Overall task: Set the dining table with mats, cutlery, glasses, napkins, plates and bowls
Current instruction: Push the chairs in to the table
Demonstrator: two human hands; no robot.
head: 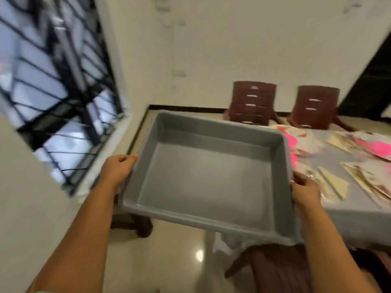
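Observation:
I hold a large grey plastic tub (pixel 207 178) in the air, left of the dining table; nothing lies inside it. My left hand (pixel 118 169) grips its left rim and my right hand (pixel 304 189) grips its right rim. The table (pixel 347 220) on the right wears a grey cloth. Patterned place mats (pixel 368 182) lie on it, with pink items (pixel 376 148) on some of them and what looks like cutlery on a folded napkin (pixel 332 182). The frame is blurred, so small items are hard to tell apart.
Two brown plastic chairs (pixel 254 103) stand at the table's far side, and another brown chair (pixel 273 265) sits below the tub at the near side. A barred window (pixel 59 98) fills the wall on the left. Glossy tiled floor (pixel 173 259) lies underneath.

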